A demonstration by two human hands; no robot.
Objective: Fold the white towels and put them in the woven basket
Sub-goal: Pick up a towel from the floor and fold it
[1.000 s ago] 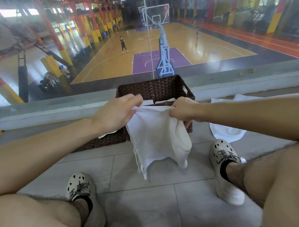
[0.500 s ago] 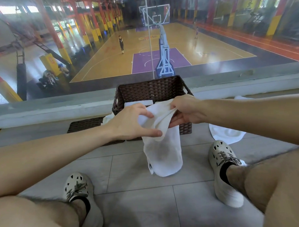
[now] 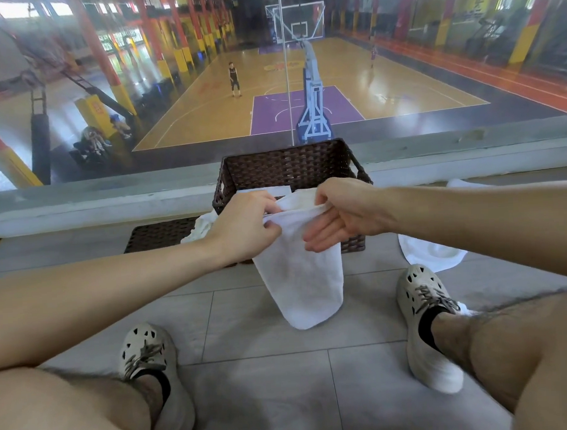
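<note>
A folded white towel (image 3: pixel 299 279) hangs in front of the dark woven basket (image 3: pixel 286 166), its lower end above the floor tiles. My left hand (image 3: pixel 244 229) pinches its top left edge. My right hand (image 3: pixel 343 212) holds the top right edge between thumb and fingers, the fingers stretched flat under the fold. Inside the basket a white towel (image 3: pixel 265 192) lies folded. Another white towel (image 3: pixel 200 226) lies on the flat woven lid (image 3: pixel 159 235) to the left. One more white towel (image 3: pixel 430 254) is spread on the floor at the right.
The basket stands against a low ledge (image 3: pixel 80 207) below a glass wall that overlooks a basketball court. My two feet in pale shoes (image 3: pixel 152 360) (image 3: pixel 426 322) rest on the grey tiles on either side of the hanging towel.
The towel has been folded narrower and now hangs as one strip. My hands have come closer together at its top edge, near the basket's front rim.
</note>
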